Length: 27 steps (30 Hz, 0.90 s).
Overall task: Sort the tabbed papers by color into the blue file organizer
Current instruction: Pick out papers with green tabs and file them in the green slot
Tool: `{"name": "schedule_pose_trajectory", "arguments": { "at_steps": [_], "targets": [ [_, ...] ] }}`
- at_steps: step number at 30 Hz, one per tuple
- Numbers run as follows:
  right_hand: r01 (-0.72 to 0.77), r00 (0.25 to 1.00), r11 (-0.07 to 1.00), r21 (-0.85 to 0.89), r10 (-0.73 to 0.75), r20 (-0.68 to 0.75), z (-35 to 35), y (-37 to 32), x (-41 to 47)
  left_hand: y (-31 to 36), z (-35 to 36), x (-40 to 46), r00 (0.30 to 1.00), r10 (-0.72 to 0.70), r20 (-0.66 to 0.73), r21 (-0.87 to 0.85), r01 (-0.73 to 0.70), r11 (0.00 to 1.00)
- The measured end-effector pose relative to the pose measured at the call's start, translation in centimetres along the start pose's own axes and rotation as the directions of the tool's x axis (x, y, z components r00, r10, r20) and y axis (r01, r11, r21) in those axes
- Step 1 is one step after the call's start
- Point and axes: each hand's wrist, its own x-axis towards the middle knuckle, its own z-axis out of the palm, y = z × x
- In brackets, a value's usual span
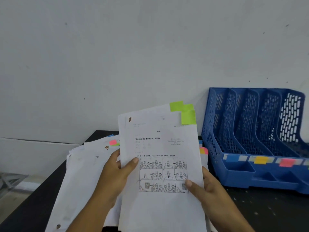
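A small stack of white papers with green tabs (188, 115) at the top right corner is held upright above the table. My left hand (115, 173) grips its left edge, thumb on the printed front sheet (160, 148). My right hand (205, 185) grips the right edge, thumb on the comic grid. The blue file organizer (237, 174) stands at the right against the wall; its several slots hold no papers, and blue, yellow and pink labels mark its front lip. More tabbed papers (83, 168) lie spread on the table behind the held stack, with pink, green and blue tabs showing.
The black table (267, 210) runs from the lower left to the right under the organizer. A pale wall (133, 56) rises directly behind. A pink and yellow tab (204, 150) pokes out to the right of the held stack.
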Motion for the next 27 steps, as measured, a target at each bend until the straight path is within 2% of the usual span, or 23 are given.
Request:
{"name": "schedule_pose_trajectory", "arguments": {
  "at_steps": [3,8,11,15,20,27],
  "targets": [
    [0.062,0.996,0.995,-0.073,-0.066,-0.061,0.5,-0.8,0.4,1.4,0.2,-0.3,0.989,0.133,-0.070,0.012,-0.133,0.991],
    [0.189,0.965,0.967,-0.172,-0.215,-0.152,1.6,-2.9,1.2,3.5,0.5,-0.6,0.953,0.274,-0.133,-0.023,-0.279,0.960],
    [0.275,0.933,0.948,-0.157,-0.303,-0.193,2.3,-4.2,1.7,4.8,0.8,-0.7,0.924,0.345,-0.164,-0.067,-0.360,0.931],
    [0.330,0.909,0.928,-0.173,-0.362,-0.209,2.7,-5.3,2.0,6.0,1.0,-0.8,0.887,0.425,-0.183,-0.042,-0.439,0.898],
    [0.299,0.911,0.934,-0.197,-0.340,-0.231,2.2,-5.3,2.6,5.7,0.6,-0.2,0.893,0.431,-0.128,-0.053,-0.440,0.896],
    [0.343,0.890,0.918,-0.198,-0.385,-0.246,2.2,-4.7,2.4,4.9,1.2,-0.4,0.921,0.386,-0.046,-0.042,-0.388,0.921]
  ]
}}
